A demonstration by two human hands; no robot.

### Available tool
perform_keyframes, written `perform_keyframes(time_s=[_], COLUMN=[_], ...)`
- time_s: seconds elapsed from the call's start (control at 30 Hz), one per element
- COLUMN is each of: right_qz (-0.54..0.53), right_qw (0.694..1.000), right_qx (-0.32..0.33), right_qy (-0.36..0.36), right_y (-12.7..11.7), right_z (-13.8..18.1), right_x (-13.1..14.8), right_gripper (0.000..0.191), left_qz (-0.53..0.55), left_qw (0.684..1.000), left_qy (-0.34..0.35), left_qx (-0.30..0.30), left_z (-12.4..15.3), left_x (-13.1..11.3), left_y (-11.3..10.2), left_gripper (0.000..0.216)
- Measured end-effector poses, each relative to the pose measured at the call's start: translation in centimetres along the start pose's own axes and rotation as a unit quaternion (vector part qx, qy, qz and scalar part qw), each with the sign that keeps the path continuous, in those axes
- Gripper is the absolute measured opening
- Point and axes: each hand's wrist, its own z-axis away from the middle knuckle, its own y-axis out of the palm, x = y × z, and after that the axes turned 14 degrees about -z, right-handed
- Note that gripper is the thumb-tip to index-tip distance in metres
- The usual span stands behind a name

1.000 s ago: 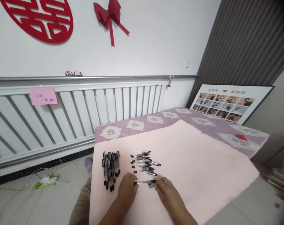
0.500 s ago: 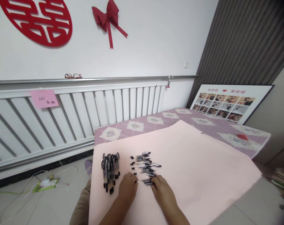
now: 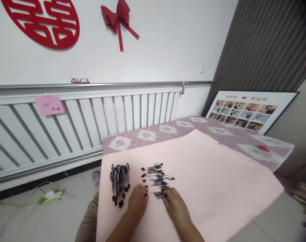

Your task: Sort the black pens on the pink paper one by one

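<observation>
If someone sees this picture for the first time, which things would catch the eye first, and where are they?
First, the big red paper emblem and red bow high on the white wall. Then, low in the middle, the left hand and right hand hold one pen between them on a pink sheet, next to a row of pens and a bundle of pens on its left.

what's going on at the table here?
A person's left hand and right hand hold one pen between them by its ends, low over a pink paper sheet. Just beyond lies a row of pens set crosswise. To the left is a tight bunch of pens lying lengthwise. The sheet covers a purple patterned tablecloth.
</observation>
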Motion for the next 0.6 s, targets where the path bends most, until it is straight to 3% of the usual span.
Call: perform_keyframes(time_s=[0.2, 0.33, 0.6], right_qz=[-0.004, -0.006, -0.023], right_qw=[1.0, 1.0, 0.998], right_qx=[-0.003, -0.019, 0.032], right_qy=[-0.007, -0.017, -0.04], right_y=[-0.1, 0.0, 1.7], right_z=[0.3, 0.5, -0.4], right_x=[0.0, 0.6, 4.8], right_gripper=[0.013, 0.014, 0.017], left_qz=[0.033, 0.097, 0.176], left_qw=[0.999, 0.994, 0.98], left_qy=[0.017, 0.04, 0.003], left_qx=[-0.014, -0.03, -0.098], left_z=[2.5, 5.3, 8.4], left_x=[0.2, 1.6, 5.6], left_y=[-0.5, -0.2, -0.8], left_gripper=[0.022, 0.017, 0.016])
